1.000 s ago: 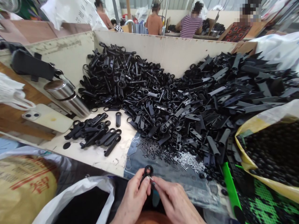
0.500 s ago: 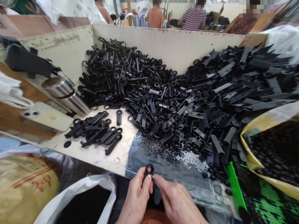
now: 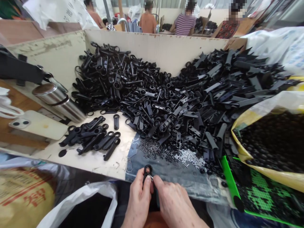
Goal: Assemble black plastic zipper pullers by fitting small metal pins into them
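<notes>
My left hand (image 3: 139, 193) is closed round a black plastic part with a ring end (image 3: 148, 170), held upright near the bench's front edge. My right hand (image 3: 172, 196) is closed with its fingertips against that part. A sliver of shiny metal (image 3: 151, 178) shows at these fingertips; what it belongs to is hidden. Just beyond the hands lie small dark pieces (image 3: 149, 148) and a heap of silvery pins (image 3: 190, 159) on a blue-grey cloth (image 3: 142, 164). To the left, several similar ring-ended parts (image 3: 95, 134) rest in a loose group.
A big pile of black parts (image 3: 147, 95) fills the bench's back and right. A steel flask (image 3: 61, 103) and a phone (image 3: 39, 125) stand at left. An open white sack (image 3: 114, 196), a yellow sack (image 3: 239, 136) and a green tray (image 3: 229, 180) flank me. People sit beyond the back board.
The whole view has shifted, so the bench's contents sit further left. Both hands stay together on the black part, and the right hand has turned slightly, its knuckles nearer the part.
</notes>
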The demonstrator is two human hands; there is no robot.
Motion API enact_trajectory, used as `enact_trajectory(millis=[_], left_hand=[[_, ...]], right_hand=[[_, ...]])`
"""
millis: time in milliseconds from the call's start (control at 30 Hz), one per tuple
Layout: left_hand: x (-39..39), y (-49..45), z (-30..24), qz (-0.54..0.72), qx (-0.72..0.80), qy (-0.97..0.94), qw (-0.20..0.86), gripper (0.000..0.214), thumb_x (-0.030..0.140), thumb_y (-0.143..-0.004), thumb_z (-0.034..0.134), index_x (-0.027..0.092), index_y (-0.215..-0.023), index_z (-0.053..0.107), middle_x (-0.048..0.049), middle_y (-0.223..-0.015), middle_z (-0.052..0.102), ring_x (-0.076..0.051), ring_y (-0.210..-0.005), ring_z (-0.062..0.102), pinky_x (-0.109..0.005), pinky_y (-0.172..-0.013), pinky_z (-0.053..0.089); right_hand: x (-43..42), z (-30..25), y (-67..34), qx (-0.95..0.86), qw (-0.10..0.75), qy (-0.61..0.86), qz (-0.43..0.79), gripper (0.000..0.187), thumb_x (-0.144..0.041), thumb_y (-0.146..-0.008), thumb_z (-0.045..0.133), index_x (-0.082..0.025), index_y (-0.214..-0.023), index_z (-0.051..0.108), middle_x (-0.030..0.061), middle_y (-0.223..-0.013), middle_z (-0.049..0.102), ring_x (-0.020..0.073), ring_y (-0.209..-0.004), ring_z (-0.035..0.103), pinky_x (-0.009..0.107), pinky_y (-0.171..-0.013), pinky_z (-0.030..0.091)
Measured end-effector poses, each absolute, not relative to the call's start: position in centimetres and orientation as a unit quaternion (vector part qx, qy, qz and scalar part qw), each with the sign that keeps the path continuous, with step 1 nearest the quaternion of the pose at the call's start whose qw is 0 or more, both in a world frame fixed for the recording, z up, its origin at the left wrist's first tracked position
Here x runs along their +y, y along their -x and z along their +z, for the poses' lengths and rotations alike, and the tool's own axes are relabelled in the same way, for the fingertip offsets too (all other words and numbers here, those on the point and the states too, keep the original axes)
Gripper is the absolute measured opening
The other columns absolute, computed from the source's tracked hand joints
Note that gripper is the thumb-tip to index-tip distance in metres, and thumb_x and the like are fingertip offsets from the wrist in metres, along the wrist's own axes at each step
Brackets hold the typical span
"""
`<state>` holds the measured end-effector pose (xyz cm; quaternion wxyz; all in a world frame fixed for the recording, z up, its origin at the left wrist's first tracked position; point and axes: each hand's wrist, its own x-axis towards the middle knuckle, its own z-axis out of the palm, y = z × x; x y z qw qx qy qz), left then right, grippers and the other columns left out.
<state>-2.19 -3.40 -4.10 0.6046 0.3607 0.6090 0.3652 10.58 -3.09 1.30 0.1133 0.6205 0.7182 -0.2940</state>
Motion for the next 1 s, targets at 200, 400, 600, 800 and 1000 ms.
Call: enact_trajectory(millis=[200,400,600,800,1000], left_hand=[[-3.2,2.5,-4.2,0.333,0.616,-0.465,0.541,0.036,0.052,-0.090,0.061,0.022,-0.108,0.068,-0.0037,-0.075,0.071,-0.024,-0.067,0.065,-0.032,-0.065,0.051],[-3.2,2.5,-4.3,0.325,0.602,-0.547,0.482,0.029,0.037,-0.094,0.052,0.021,-0.115,0.064,-0.0157,-0.114,0.078,-0.034,-0.106,0.072,-0.042,-0.089,0.051],[-3.1,2.4,-4.1,0.324,0.589,-0.569,0.474,0.025,0.037,-0.092,0.054,0.024,-0.108,0.066,-0.0127,-0.105,0.081,-0.035,-0.097,0.076,-0.041,-0.083,0.053],[-3.0,3.2,-3.8,0.372,0.589,-0.565,0.442,0.031,0.035,-0.078,0.071,0.028,-0.108,0.074,-0.0090,-0.106,0.082,-0.035,-0.099,0.075,-0.037,-0.085,0.054],[0.0,6.4,-1.8,0.414,0.648,-0.441,0.463,0.036,0.045,-0.070,0.080,0.025,-0.100,0.073,-0.0039,-0.085,0.076,-0.025,-0.079,0.068,-0.027,-0.067,0.051]], right_hand=[[-3.2,1.1,-10.6,0.715,0.098,-0.627,-0.293,0.029,-0.002,-0.091,0.054,-0.016,-0.114,0.065,0.0152,-0.088,0.080,0.0331,-0.082,0.080,0.032,-0.064,0.052],[-2.9,2.0,-11.3,0.746,0.081,-0.591,-0.297,0.027,-0.001,-0.089,0.052,-0.011,-0.109,0.067,0.0159,-0.094,0.078,0.0289,-0.085,0.077,0.032,-0.071,0.055],[-1.7,2.7,-10.6,0.742,0.104,-0.598,-0.285,0.034,0.001,-0.086,0.055,-0.007,-0.117,0.068,0.0181,-0.097,0.079,0.0291,-0.084,0.077,0.033,-0.070,0.055],[-4.0,5.4,-13.0,0.775,0.054,-0.570,-0.267,0.024,-0.003,-0.089,0.053,-0.015,-0.098,0.072,0.0100,-0.087,0.078,0.0239,-0.079,0.074,0.028,-0.068,0.049],[-3.1,6.5,-17.0,0.726,-0.074,-0.624,-0.279,0.024,-0.025,-0.103,0.050,-0.025,-0.111,0.073,-0.0010,-0.072,0.073,0.0178,-0.064,0.067,0.025,-0.059,0.039]])
